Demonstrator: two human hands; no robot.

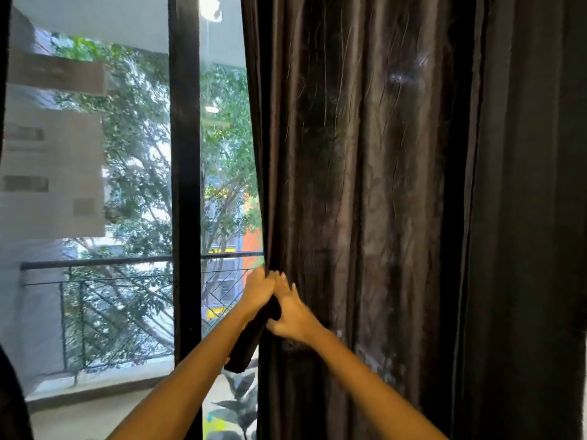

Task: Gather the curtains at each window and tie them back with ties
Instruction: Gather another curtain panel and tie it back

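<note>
Head view: dark brown curtain (397, 185) hangs over the right part of the window, its left edge next to the black window frame (185, 185). Left hand (258, 292) grips that left edge, fingers curled round the fabric. A dark strip, looks like the tie (246, 344), hangs down from under the left hand; can't tell for sure that it's held. Right hand (293, 312) just beside the left, touching it, fingers spread fairly straight against the curtain folds, thumb low at the edge; not clearly pinching anything. Through the glass: balcony railing (111, 262), trees (139, 147). Paper sheets (54, 173) on the left pane.
</note>
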